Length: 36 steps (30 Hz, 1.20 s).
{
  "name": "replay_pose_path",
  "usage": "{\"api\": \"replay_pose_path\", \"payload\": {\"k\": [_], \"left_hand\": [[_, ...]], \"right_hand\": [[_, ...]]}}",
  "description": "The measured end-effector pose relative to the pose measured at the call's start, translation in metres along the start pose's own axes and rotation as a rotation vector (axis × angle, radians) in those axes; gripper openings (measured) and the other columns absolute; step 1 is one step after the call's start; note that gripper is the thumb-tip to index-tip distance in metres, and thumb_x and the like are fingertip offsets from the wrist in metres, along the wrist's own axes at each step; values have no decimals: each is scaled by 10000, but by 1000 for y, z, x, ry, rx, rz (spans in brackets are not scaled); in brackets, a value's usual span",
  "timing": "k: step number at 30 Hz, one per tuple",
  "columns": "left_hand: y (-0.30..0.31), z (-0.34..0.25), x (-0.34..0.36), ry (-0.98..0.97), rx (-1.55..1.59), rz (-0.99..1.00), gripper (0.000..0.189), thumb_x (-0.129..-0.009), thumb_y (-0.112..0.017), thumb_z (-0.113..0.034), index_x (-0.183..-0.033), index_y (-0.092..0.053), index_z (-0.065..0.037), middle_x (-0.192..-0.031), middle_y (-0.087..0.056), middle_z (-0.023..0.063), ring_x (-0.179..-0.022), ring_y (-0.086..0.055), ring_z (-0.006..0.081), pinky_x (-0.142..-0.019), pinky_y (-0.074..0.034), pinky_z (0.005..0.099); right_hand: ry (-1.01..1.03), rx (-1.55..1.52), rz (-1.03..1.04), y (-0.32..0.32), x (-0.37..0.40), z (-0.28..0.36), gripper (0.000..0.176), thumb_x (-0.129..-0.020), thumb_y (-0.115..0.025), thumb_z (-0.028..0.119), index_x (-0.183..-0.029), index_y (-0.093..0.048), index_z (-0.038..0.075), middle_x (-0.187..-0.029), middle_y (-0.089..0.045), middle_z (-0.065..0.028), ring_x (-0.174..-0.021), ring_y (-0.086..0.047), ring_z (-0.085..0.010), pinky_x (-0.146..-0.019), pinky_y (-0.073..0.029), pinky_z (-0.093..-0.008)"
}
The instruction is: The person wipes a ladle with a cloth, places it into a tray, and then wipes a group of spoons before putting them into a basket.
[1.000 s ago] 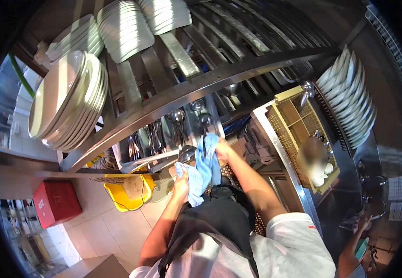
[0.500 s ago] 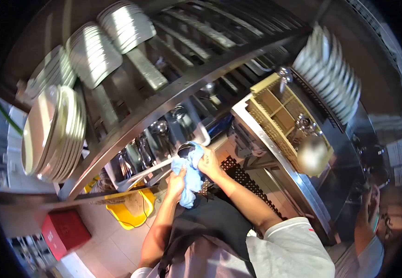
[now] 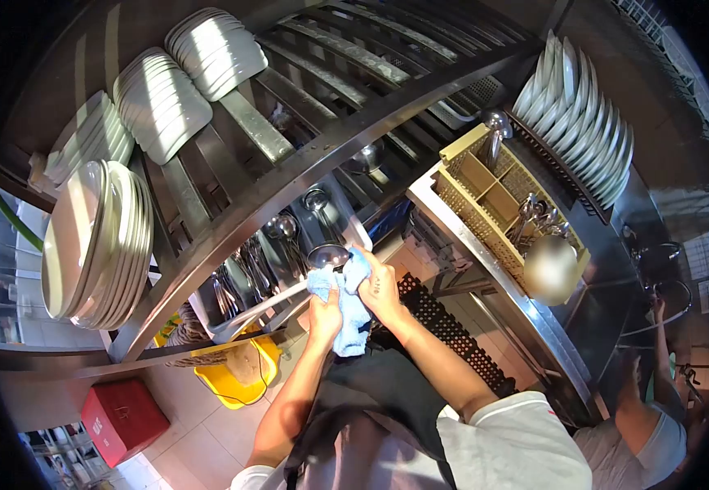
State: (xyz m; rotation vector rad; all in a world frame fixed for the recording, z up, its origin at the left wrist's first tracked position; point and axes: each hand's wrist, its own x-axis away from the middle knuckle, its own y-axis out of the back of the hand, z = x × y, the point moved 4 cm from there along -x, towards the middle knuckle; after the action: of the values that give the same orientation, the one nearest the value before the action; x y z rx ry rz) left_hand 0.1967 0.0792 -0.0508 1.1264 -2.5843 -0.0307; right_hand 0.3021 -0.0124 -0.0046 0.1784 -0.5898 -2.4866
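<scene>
A light blue cloth (image 3: 353, 322) hangs between my two hands, bunched around a metal ladle (image 3: 328, 257) whose round, shiny bowl shows above it. My left hand (image 3: 324, 317) is closed on the cloth's left side, thumb pointing up. On the other side my right hand (image 3: 380, 287) grips the cloth close to the bowl. The ladle's handle is hidden by cloth and fingers. Just beyond the hands, under the rack, sits a white-rimmed tray (image 3: 268, 299) with cutlery and ladles in its compartments.
A slatted metal rack (image 3: 248, 196) crosses above, bearing stacked white bowls (image 3: 162, 102) and oval plates (image 3: 97, 245). To the right, a beige cutlery basket (image 3: 473, 200) stands on a steel counter beside upright plates (image 3: 579, 122). Another person (image 3: 640, 425) works at the lower right. A yellow bucket (image 3: 240, 376) and red box (image 3: 124, 420) are below.
The ladle's bowl, dark and partly covered before, now shows more fully above the cloth. Both hands have shifted slightly right in view. The other person's arm has moved up toward the sink tap.
</scene>
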Motion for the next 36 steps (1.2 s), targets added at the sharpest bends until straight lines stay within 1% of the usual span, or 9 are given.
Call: {"api": "replay_pose_path", "payload": {"k": [4,7,9,12,16,21,27,33,36], "left_hand": [[11,-18,8,10,-142,55,287,-875,-466,-224,-965,-570,28,-914,-623,118,-859,-579,205,-758,-429,348],[23,-22,9,-49,-311,113,240,-857,-508,-216,-982,-562,-18,-881,-603,57,-816,-549,151,-728,-428,301],[30,-10,7,-50,-305,119,240,-847,-523,-216,-978,-566,-19,-875,-603,56,-806,-546,143,-732,-428,299],[26,-29,14,-70,-244,228,224,-840,-534,-188,-975,-565,-11,-875,-605,51,-784,-553,141,-726,-435,295],[27,-22,10,-48,-131,306,196,-825,-552,-135,-971,-562,-5,-874,-601,40,-773,-539,127,-722,-434,283],[20,-23,14,-109,-284,456,197,-820,-567,-154,-932,-571,9,-836,-603,35,-758,-532,112,-702,-434,280],[30,-15,36,45,-137,281,191,-823,-556,-169,-879,-602,8,-799,-602,31,-729,-525,108,-676,-429,289],[66,-71,30,-255,-734,303,231,-739,-618,-240,-746,-620,-10,-671,-586,212,-662,-589,348,-601,-447,400],[62,-96,26,-358,-869,380,267,-722,-637,-243,-697,-604,21,-632,-561,227,-630,-578,356,-594,-443,414]], "right_hand": [[71,-617,-88,-9,-15,-14,353,-769,-544,38,-1114,-509,-25,-985,-602,-78,-888,-562,-114,-808,-431,-224],[-116,-1119,-12,6,-23,-6,379,-795,-514,30,-1167,-455,-17,-1000,-587,-81,-865,-575,-135,-782,-463,-252],[-37,-1040,48,5,-36,-22,377,-813,-498,38,-1181,-437,-18,-987,-584,-72,-840,-579,-141,-720,-486,-253],[-143,-966,686,-5,-21,-13,352,-837,-495,76,-1181,-461,14,-975,-581,-56,-790,-567,-121,-698,-477,-244],[-262,-1105,631,-10,-16,-13,347,-808,-517,49,-1153,-492,29,-968,-578,-41,-826,-556,-113,-735,-465,-244],[81,-790,431,-12,-12,-19,381,-736,-586,0,-1110,-518,25,-957,-587,-43,-870,-546,-113,-782,-444,-246],[-60,-750,-10,9,-9,-21,338,-701,-609,-31,-1030,-552,26,-965,-600,-47,-868,-562,-119,-806,-436,-247],[309,132,772,10,-5,-5,373,-628,-577,18,-999,-552,42,-887,-608,-165,-871,-587,-302,-725,-453,-339],[431,202,669,1,-1,-1,303,-603,-538,-4,-899,-594,26,-799,-596,-214,-788,-578,-360,-679,-452,-402]]}}
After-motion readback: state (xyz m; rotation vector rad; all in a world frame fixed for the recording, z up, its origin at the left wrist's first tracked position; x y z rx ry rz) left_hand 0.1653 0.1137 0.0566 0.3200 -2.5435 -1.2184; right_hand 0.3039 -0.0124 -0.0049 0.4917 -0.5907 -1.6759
